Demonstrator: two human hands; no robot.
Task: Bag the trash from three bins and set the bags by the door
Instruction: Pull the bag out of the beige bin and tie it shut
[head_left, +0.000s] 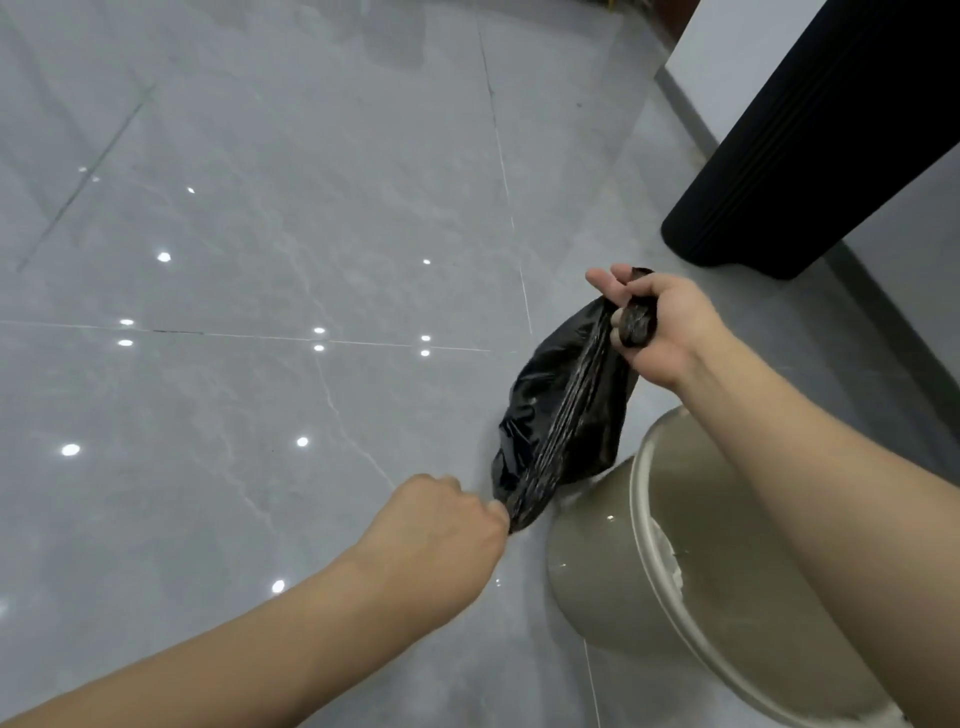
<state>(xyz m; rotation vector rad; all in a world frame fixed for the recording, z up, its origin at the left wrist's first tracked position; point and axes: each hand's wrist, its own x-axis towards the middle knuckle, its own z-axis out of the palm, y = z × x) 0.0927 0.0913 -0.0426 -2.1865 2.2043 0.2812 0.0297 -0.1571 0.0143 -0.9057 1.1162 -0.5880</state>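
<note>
the left hand (447, 512) grips one end of the black bag (563, 415); the right hand (657, 330) grips the other end, wound round its fingers. the bag hangs stretched between both hands, above the floor (260, 260), just beside the beige bin (597, 571).

Grey tiled floor with a black ribbed object by a white wall

The floor (260, 260) is laid with large glossy grey tiles veined in paler grey, split by thin grout lines, and small bright spots of reflected light are scattered over it. At the upper right a tall black object with fine vertical ribs (810, 156) stands on the floor, leaning across the corner of the view. Just behind it runs a white wall (727, 47) with a grey skirting strip (691, 119) along its foot, where it meets the tiles.
</note>
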